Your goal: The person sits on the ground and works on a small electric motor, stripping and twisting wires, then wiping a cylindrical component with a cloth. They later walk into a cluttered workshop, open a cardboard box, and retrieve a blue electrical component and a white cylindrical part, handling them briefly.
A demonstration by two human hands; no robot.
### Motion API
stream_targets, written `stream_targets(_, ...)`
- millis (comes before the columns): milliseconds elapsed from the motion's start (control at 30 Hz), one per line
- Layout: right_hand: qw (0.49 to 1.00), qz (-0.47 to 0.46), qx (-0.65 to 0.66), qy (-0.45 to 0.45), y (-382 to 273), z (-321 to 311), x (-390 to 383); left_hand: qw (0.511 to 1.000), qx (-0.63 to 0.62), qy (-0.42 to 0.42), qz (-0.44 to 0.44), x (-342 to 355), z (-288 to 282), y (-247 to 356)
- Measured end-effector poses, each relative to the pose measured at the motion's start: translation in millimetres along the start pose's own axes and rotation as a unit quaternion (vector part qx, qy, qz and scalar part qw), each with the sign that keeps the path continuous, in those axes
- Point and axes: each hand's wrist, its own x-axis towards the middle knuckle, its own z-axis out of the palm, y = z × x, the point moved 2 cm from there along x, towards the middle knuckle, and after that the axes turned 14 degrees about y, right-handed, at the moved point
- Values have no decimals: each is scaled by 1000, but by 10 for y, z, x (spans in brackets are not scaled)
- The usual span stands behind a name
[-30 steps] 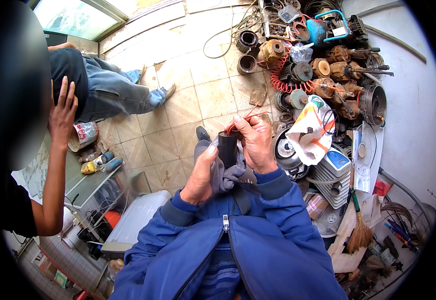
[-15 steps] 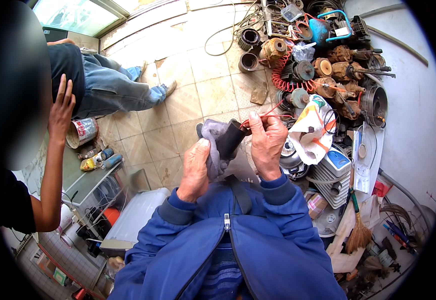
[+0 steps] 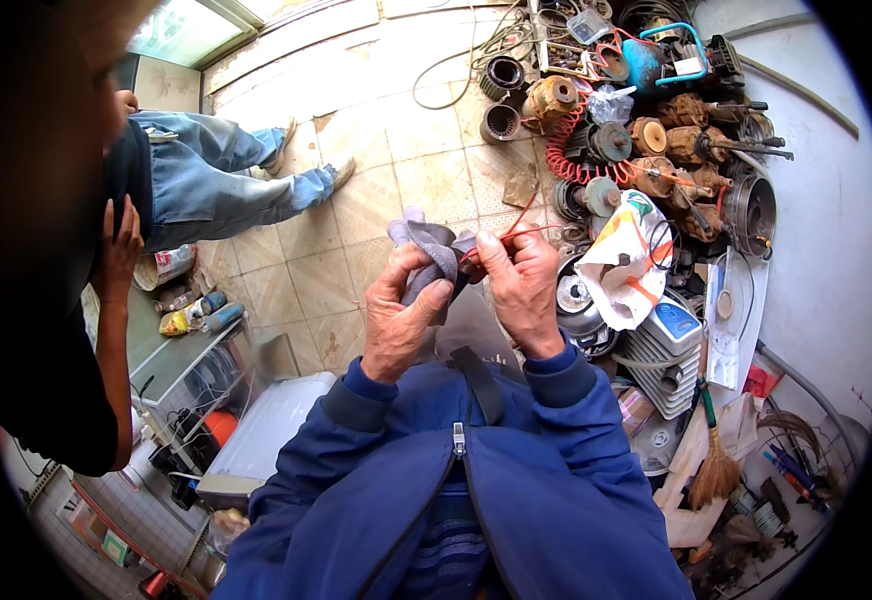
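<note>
My left hand [image 3: 396, 322] is closed round a crumpled grey cloth [image 3: 424, 238], bunched over a black cylindrical part [image 3: 463, 281]. Most of that cylinder is hidden by the cloth and fingers. Close beside it, my right hand [image 3: 528, 300] pinches thin red wires [image 3: 528, 207] between thumb and fingers. The wires run from the cylinder's end, and their loose tips stick out above and to the right of my fingers. Both hands are in front of my jacket, nearly touching each other.
On the right lie greasy motor parts [image 3: 648, 135], a coiled red hose [image 3: 561, 150], a white plastic bag [image 3: 624, 258] and a broom [image 3: 718, 465]. Another person in jeans [image 3: 216, 180] stands left, and a dark-sleeved arm [image 3: 108, 380] is nearer. A white appliance [image 3: 274, 425] stands lower left.
The cloth and black cylinder have turned in my left hand, so the cloth now covers most of the cylinder. My right hand keeps the red wires. The arm at left has shifted slightly.
</note>
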Motion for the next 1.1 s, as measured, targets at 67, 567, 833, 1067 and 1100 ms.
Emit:
stream_targets(67,1000,-11,-4,1,18,39,-74,999,-29,25,1,-23,70,-42)
stream_targets(567,930,234,280,-27,549,16,29,933,-157,-58,-318,-139,92,-42)
stream_targets(833,885,316,341,-37,669,13,27,897,-267,5,-353,-248,74,-122)
stream_targets(1067,888,317,331,-36,888,4,-17,895,-267,21,-356,-291,6,-216)
stream_targets(1100,886,321,331,-41,917,11,-22,898,-262,25,-352,-299,-5,-228)
